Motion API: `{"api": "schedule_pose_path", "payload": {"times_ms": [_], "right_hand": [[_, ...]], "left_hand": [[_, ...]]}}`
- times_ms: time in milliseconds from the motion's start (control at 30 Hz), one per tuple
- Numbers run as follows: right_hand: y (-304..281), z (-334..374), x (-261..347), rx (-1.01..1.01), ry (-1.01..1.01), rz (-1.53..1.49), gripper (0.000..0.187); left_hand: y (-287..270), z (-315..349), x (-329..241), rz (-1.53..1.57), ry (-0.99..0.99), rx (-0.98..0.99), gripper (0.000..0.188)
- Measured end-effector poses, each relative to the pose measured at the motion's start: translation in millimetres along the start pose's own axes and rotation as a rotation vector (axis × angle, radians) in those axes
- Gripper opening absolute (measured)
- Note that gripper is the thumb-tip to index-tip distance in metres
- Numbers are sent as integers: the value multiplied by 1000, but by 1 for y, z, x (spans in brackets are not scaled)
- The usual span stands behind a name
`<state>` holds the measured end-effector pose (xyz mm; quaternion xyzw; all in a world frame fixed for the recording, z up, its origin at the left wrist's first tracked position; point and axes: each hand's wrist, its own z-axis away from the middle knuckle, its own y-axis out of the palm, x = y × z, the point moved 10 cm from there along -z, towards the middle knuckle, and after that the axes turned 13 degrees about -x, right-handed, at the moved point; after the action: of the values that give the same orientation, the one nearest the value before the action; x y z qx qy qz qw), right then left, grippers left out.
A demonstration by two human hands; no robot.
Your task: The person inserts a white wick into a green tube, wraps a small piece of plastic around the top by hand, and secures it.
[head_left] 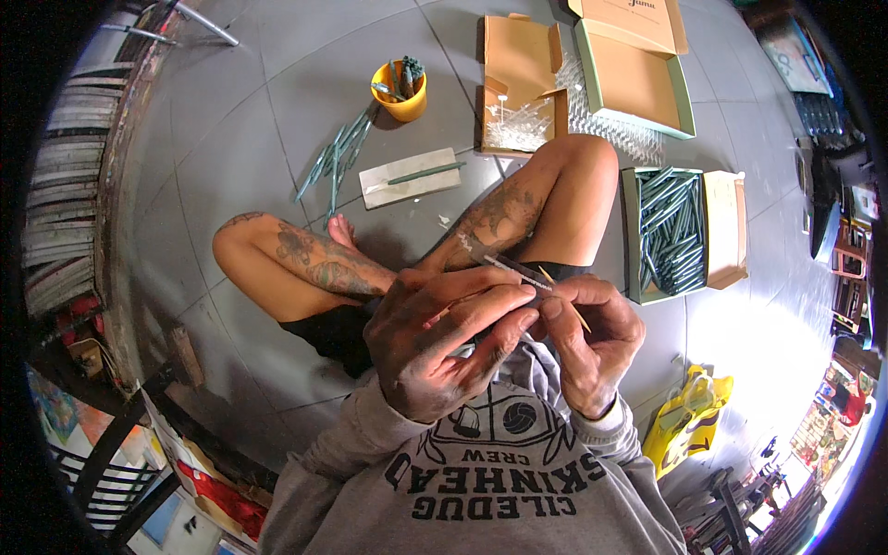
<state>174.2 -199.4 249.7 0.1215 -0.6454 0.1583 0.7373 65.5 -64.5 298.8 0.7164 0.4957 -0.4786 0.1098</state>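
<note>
Both my hands meet above my lap. My left hand (444,338) is closed, its fingertips pinching a thin strip (518,269) with a pale, beaded-looking line along it. My right hand (594,342) is closed too, thumb and fingers pressed on a pointed wooden toothpick (579,317), whose other tip pokes out above the fingers. Toothpick and strip lie close together at the fingertips; whether they touch is hidden. Beyond my crossed legs, a slim dark-green stick (424,174) rests on a pale rectangular slab (381,188).
Loose green sticks (339,159) lie beside a yellow cup (404,106) holding more. An open cardboard box (518,46) contains whitish bits. Clear plastic pieces (601,116) lie near a green-edged box (638,83). Another box (725,227) is full of green sticks. A yellow bag (680,430) sits right.
</note>
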Motion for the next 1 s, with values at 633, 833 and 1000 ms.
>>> {"api": "schedule_pose_path", "payload": {"times_ms": [633, 833, 1000], "right_hand": [[18, 4, 53, 73, -486, 332, 15], [21, 8, 64, 46, -598, 404, 18], [21, 11, 64, 55, -621, 383, 18]], "left_hand": [[0, -4, -2, 61, 71, 117, 33], [1, -3, 1, 57, 49, 177, 36], [-3, -9, -5, 42, 61, 154, 37]]}}
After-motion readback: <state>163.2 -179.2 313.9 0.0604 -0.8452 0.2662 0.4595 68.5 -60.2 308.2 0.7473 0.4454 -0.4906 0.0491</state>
